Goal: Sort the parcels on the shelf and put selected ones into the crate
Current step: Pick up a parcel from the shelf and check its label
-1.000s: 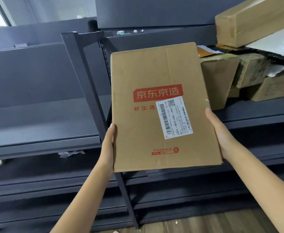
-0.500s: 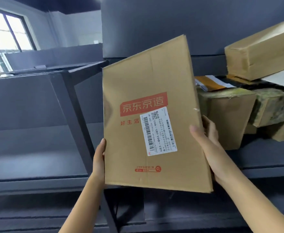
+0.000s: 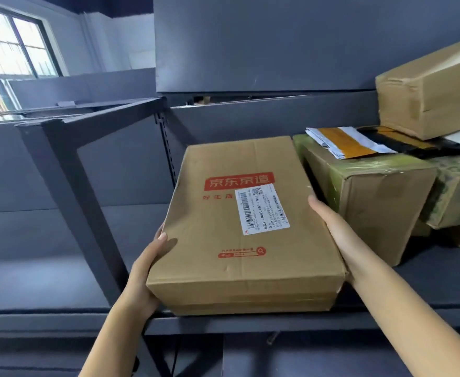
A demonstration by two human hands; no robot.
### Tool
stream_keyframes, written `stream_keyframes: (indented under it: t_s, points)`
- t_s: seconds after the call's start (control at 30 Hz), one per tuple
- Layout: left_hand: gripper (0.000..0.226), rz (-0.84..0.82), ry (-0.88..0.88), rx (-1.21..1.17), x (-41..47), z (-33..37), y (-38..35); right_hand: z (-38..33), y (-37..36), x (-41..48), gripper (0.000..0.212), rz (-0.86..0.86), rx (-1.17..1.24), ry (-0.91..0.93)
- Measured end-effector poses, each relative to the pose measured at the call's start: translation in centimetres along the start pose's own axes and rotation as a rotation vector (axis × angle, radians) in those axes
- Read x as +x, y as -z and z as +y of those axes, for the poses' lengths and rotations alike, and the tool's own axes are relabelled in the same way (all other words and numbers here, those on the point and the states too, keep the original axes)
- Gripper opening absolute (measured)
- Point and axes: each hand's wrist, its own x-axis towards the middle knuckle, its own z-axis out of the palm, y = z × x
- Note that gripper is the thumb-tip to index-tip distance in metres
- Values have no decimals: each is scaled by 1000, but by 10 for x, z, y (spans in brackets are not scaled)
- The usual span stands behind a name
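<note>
Vs 0.5 s ago: box point(image 3: 239, 221) no longer upright in the air; now flat on shelf point(image 3: 427, 289) at the front edge, label up. Left grip point(image 3: 147, 270) curls round its left edge, thumb on top. Right grip point(image 3: 332, 229) lies against the right side; fingers hidden, closure cannot tell. Count: 1 held box, 2 taped boxes point(image 3: 373, 202), 1 long box point(image 3: 427, 85), 1 mailer point(image 3: 351, 142).

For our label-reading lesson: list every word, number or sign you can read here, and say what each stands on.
"京东京造": white on the red banner atop the flat cardboard box.
"好生", third character half covered: red print below the banner.
"GB3": on the white shipping label; its other print is too small to read.
Red line with magnifier sign: too small.
Other parcels: nothing readable.
</note>
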Motion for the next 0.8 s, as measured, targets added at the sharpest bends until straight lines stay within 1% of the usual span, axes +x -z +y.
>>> stream_keyframes:
  t_s: [0.03, 0.07, 0.1, 0.2, 0.3, 0.43, 0.5, 0.63, 0.7, 0.8]
  points:
    - [49, 1, 18, 6, 3, -3, -2, 2, 1, 7, 35, 5, 26, -18]
    - [36, -2, 42, -17, 5, -3, -4, 4, 1, 14, 31, 14, 35, -32]
    - [34, -8, 61, -36, 9, -6, -2, 7, 2, 22, 29, 28, 39, -44]
    - [43, -69, 67, -8, 19, -5, 1, 18, 1, 38, 27, 74, 92, -96]
    - [47, -95, 50, 21, 28, -4, -2, 23, 1, 54, 25, 103, 120, -97]
    - [58, -34, 96, -23, 39, -8, -2, 30, 4, 70, 21, 130, 87, -63]
    - [57, -28, 109, -23, 44, -12, -3, 32, 5, 74, 21, 125, 71, -64]
    - [47, -48, 101, -55, 52, -15, -6, 20, 3, 79, 23, 158, -31, -78]
    - [50, -50, 73, -76, 55, -17, -6, 13, 0, 78, 24, 142, -93, -43]
    - [52, -51, 60, -41, 56, -17, -5, 10, 0, 75, 30, 128, -202, 32]
